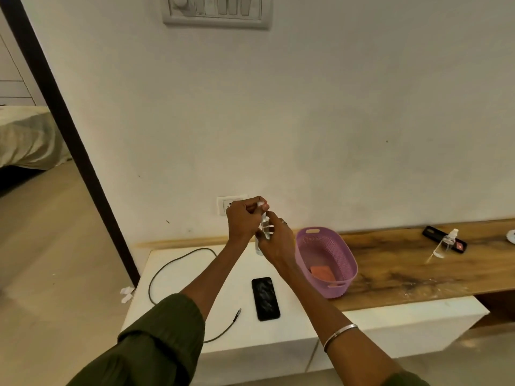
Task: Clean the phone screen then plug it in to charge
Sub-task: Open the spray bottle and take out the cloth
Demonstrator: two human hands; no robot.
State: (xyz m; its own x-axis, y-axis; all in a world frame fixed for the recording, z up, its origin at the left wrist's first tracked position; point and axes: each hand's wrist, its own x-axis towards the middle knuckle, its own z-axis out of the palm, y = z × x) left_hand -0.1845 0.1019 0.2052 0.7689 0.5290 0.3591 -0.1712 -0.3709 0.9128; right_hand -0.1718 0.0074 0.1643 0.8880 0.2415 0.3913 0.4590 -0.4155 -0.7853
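A black phone (pixel 265 298) lies face up on the low white cabinet (pixel 370 319), its screen smeared. A dark charging cable (pixel 178 263) loops over the cabinet's left part, its free plug end (pixel 238 313) left of the phone. A white wall socket (pixel 227 205) sits just above the cabinet, partly hidden by my hands. Both hands are raised in front of the socket around a small clear spray bottle (pixel 265 228): my right hand (pixel 277 240) grips its body, my left hand (pixel 245 215) pinches its white top.
A purple plastic basket (pixel 328 246) with an orange cloth (pixel 323 273) inside stands right of the phone. On the wooden shelf (pixel 390 263) farther right stand a second clear spray bottle (pixel 446 243) and a dark flat object (pixel 444 239). Open floor and a doorway lie left.
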